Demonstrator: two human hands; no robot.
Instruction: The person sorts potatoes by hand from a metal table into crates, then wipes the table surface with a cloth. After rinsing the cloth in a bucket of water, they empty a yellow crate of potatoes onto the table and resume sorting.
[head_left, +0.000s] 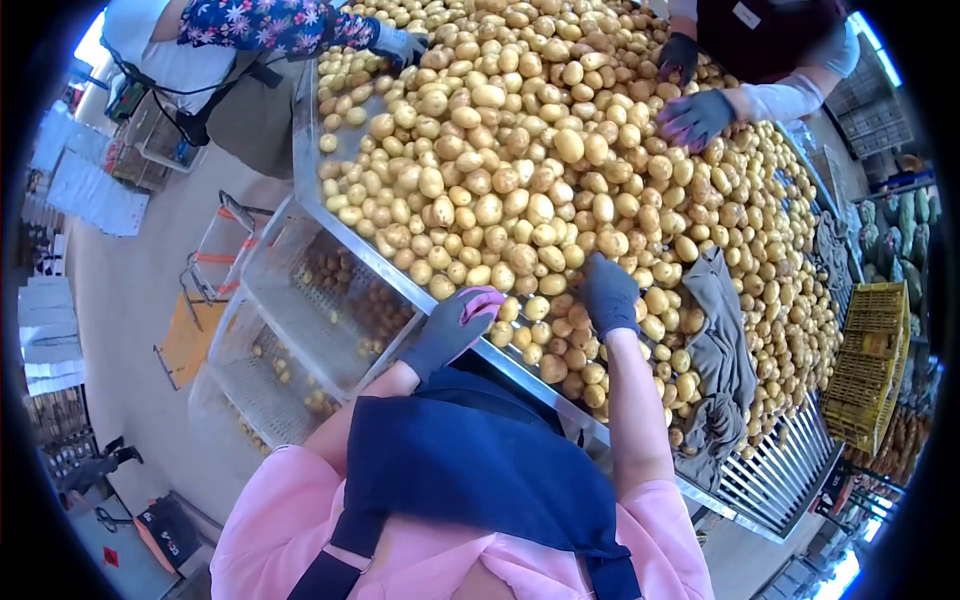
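Observation:
Potatoes (540,208) lie heaped across a metal table (372,262) in front of me. My left hand (447,328), in a grey glove with pink-purple fingers, is at the table's near edge. Its fingers are curled together, and whatever they may hold is hidden. Farther right, my right hand (608,294), gloved in dark grey, reaches down among the potatoes. Only its back shows, so its fingers are out of sight. Right of that hand, a crumpled grey cloth (718,345) lies on the heap.
Clear plastic crates (300,290) holding some potatoes stand below the table's left edge. Across the table, a co-worker's gloved hand (698,118) rests on potatoes; another person's glove (400,45) is at upper left. Yellow crates (870,365) stand right, beside a slatted grate (775,470).

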